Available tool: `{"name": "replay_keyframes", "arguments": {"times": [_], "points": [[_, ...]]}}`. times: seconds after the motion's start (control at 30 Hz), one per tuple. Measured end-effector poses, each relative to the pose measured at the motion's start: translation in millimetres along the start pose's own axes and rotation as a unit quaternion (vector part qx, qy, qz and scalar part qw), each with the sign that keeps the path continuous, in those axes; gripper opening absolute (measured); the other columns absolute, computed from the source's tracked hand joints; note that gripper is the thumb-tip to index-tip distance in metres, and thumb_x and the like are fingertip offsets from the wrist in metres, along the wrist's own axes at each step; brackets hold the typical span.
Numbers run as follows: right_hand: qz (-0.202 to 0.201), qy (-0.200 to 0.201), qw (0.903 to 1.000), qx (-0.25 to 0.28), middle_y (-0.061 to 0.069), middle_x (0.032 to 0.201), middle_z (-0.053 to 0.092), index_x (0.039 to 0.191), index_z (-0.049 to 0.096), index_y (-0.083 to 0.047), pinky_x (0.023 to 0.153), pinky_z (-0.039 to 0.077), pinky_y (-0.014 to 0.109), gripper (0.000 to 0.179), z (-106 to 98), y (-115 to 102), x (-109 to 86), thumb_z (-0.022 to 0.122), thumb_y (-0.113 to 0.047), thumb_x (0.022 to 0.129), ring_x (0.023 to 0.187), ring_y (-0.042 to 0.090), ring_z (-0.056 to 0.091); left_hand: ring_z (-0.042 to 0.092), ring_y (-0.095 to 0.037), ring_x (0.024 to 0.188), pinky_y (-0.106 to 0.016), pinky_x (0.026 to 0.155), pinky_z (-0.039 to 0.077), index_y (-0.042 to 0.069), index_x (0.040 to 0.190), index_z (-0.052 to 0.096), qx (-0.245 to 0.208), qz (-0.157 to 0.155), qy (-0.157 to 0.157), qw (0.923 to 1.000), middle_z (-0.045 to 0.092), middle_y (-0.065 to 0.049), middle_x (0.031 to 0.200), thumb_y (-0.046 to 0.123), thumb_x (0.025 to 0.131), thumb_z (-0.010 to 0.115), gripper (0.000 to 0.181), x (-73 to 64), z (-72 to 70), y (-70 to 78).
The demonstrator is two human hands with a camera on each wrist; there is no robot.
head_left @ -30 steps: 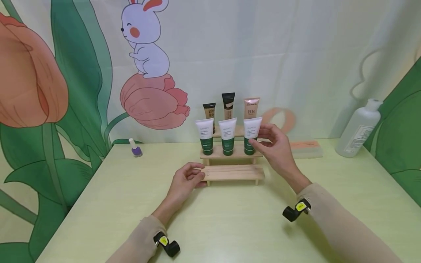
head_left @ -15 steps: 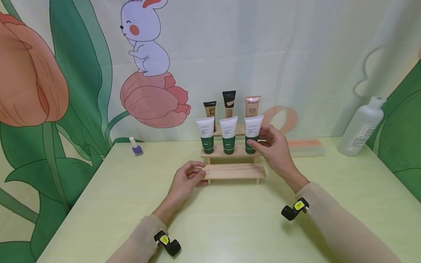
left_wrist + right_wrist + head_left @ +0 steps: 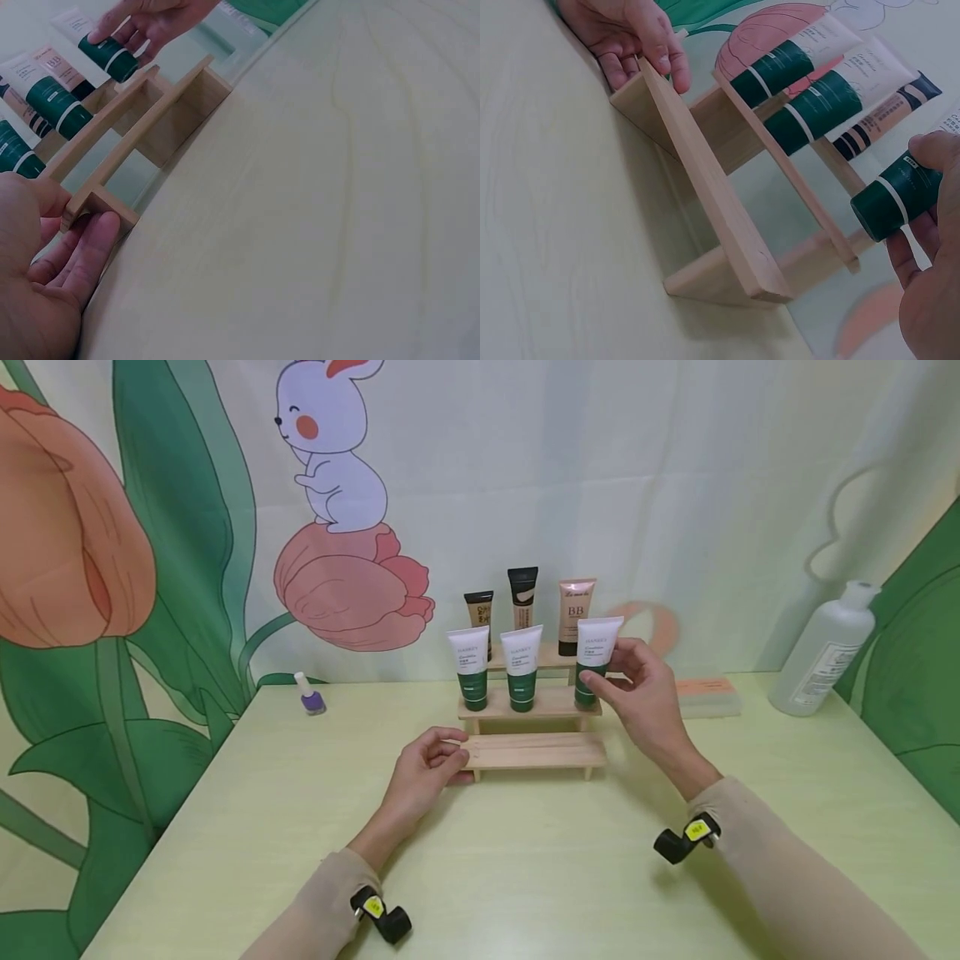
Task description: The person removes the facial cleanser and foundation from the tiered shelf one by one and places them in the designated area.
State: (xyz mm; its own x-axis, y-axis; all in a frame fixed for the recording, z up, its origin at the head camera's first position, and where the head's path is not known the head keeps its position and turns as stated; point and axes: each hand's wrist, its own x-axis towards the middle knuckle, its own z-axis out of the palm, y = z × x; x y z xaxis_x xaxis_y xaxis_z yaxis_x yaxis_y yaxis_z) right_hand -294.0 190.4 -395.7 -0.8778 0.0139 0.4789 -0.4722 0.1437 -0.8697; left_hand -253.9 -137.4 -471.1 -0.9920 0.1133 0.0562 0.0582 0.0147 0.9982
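A three-step wooden rack [image 3: 536,752] stands on the table. My left hand [image 3: 422,774] grips the left end of its lowest step, fingers under the board in the left wrist view. My right hand [image 3: 647,697] pinches a white-and-green tube [image 3: 596,647] between thumb and fingers, at the right end of the middle step. In the right wrist view that tube's cap [image 3: 881,210] sits just off the board. Two matching tubes, one at the left [image 3: 471,668] and one in the middle [image 3: 522,668], stand upright on the middle step.
On the top step behind stand a gold tube [image 3: 479,610], a black-topped tube [image 3: 522,593] and a pink BB tube [image 3: 576,610]. Purple nail polish [image 3: 311,700] is at the left, a white bottle [image 3: 825,652] at the right. A flat pale block [image 3: 708,700] lies by the wall.
My right hand has shifted right and slightly up with its white-and-green tube, away from the middle tube. My left hand keeps its hold on the rack.
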Motion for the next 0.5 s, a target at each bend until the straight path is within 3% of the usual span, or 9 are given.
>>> {"name": "replay_keyframes", "arguments": {"times": [0.5], "points": [[0.000, 0.054, 0.9970, -0.057, -0.005, 0.121, 0.072, 0.138, 0.065, -0.006, 0.091, 0.062, 0.013, 0.042, -65.5, 0.7, -11.3, 0.084, -0.007, 0.101, 0.108, 0.013, 0.068, 0.077, -0.020, 0.093, -0.039, 0.087, 0.073, 0.001, 0.132, 0.070, 0.005, -0.001, 0.001, 1.0000, 0.074, -0.016, 0.106, -0.002, 0.108, 0.070, 0.024, 1.0, -0.1, -0.5]]}}
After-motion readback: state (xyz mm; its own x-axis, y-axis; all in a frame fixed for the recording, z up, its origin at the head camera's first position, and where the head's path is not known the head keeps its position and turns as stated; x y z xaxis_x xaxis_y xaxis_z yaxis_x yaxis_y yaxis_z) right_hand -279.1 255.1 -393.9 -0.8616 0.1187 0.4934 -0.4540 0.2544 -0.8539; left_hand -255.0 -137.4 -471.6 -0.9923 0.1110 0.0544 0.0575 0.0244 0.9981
